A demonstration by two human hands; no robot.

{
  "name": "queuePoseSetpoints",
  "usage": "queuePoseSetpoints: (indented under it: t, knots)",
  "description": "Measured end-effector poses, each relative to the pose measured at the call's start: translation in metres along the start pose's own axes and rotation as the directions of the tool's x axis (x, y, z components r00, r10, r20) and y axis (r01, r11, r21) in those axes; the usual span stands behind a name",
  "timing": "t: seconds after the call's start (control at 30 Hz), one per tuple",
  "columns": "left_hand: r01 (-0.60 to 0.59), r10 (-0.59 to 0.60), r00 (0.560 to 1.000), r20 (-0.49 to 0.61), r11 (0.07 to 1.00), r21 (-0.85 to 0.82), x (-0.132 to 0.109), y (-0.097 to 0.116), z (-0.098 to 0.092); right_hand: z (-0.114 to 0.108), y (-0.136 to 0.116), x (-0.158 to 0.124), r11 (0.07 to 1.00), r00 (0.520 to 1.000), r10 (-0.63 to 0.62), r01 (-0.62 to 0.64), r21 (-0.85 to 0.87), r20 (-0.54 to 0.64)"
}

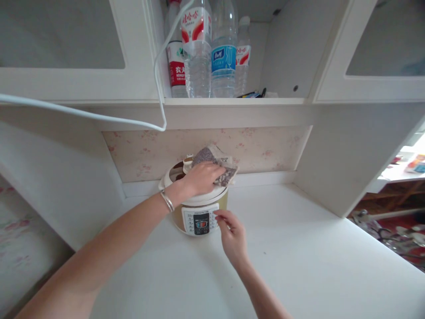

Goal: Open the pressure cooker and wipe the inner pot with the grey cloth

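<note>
An electric cooker point(201, 199) with a white lid and gold-toned body stands on the white counter, against the back wall. Its front carries a control panel point(201, 223) with a dark display and rows of buttons. On top of the lid, my left hand point(204, 177) grips a patterned grey-and-beige cloth point(212, 157), which hangs over the lid's right side. My right hand point(232, 230) is at the panel's right edge, thumb and forefinger drawn together and the other fingers curled. Whether anything is between those fingertips is too small to tell.
Above hangs a white cabinet point(232, 102), its open shelf holding several plastic bottles point(223, 57). A white cable point(109, 117) droops in front of it from the left. White side panels point(352, 155) flank the counter point(282, 248). Cluttered items show at far right.
</note>
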State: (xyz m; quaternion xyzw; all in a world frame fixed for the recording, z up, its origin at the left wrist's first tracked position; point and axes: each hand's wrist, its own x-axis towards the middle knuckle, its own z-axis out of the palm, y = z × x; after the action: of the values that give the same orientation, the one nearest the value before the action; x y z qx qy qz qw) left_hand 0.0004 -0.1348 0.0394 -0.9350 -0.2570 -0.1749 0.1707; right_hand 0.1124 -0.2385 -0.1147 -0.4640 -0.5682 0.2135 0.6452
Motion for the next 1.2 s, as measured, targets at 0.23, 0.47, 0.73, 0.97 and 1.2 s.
queuePoseSetpoints:
  t: [0.23, 0.47, 0.73, 0.97, 1.2]
  knots:
    - [-0.093, 0.082, 0.994, -0.069, 0.978, -0.187, -0.054, 0.003, 0.001, -0.021, -0.028, 0.036, 0.812, 0.931, -0.364, 0.328, -0.483, 0.02]
    - [-0.083, 0.055, 0.995, -0.083, 0.922, -0.379, -0.089, -0.008, -0.008, -0.007, -0.049, 0.041, 0.553, 0.854, -0.348, 0.52, -0.651, 0.387]
    - [0.128, -0.211, 0.968, -0.136, 0.881, -0.455, -0.149, -0.005, -0.011, -0.009, -0.041, 0.036, 0.53, 0.826, -0.375, 0.564, -0.634, 0.421]
    - [0.498, -0.708, 0.705, 0.025, 0.47, -0.728, -0.217, -0.02, 0.057, -0.1, 0.012, 0.027, 0.544, 0.908, -0.313, 0.411, -0.731, 0.277]
    - [0.562, -0.783, 0.581, 0.22, 0.191, -0.805, -0.234, -0.043, 0.144, -0.262, 0.09, -0.024, 0.313, 0.98, -0.153, 0.173, -0.934, 0.13]
